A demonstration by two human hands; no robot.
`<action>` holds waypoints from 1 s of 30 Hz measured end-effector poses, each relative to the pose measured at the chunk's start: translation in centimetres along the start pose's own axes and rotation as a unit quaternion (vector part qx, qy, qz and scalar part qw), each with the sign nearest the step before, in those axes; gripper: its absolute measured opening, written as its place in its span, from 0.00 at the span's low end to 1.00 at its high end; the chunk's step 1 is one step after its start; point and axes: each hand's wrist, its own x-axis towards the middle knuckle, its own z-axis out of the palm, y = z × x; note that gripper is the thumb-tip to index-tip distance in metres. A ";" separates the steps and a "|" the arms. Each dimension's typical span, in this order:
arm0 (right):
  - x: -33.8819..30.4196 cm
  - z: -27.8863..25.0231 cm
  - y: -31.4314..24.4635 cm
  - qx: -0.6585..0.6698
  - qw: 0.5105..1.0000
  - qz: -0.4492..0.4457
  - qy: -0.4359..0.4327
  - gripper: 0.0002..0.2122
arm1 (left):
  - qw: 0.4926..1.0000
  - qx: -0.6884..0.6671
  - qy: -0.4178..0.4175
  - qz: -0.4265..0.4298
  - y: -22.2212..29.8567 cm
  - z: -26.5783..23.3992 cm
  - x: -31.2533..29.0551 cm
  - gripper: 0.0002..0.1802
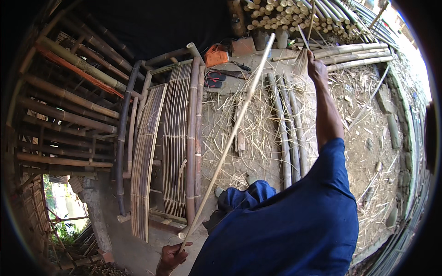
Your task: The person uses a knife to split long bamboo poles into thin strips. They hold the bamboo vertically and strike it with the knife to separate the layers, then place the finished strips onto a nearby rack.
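Left hand (171, 255), near: clenched on strip (230, 138) end. Right hand (316, 69), far: clenched on thin slivers (301, 57). Strip spans near-left to far. Risk: snapping or snagging against bamboo frame (175, 138), left. Poles (287, 133), shavings (248, 129), sandals (214, 79) underneath; stacked bamboo (294, 16) beyond.

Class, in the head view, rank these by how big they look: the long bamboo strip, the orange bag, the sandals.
1. Bamboo strip, by far the longest.
2. Orange bag.
3. Sandals, close to the bag in size, so that order is unsure.
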 end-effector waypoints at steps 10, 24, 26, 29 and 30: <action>-28.5 5.2 -9.4 0.100 0.925 -0.222 -0.292 0.32 | 0.986 0.010 0.044 0.162 9.9 6.5 19.8 0.39; -18.6 7.4 -6.4 0.134 0.969 -0.075 -0.194 0.36 | 0.980 -0.026 -0.061 0.188 7.6 7.2 13.1 0.39; -17.3 5.7 -6.4 0.052 0.972 -0.204 -0.109 0.34 | 0.981 -0.047 -0.057 0.177 6.2 6.2 11.2 0.40; -19.7 5.5 -9.3 0.029 0.941 -0.317 -0.118 0.32 | 0.989 -0.036 -0.050 0.138 5.8 5.1 10.3 0.44; -20.3 5.3 -9.8 0.024 0.918 -0.376 -0.126 0.31 | 0.988 -0.053 -0.053 0.133 5.9 5.1 9.7 0.43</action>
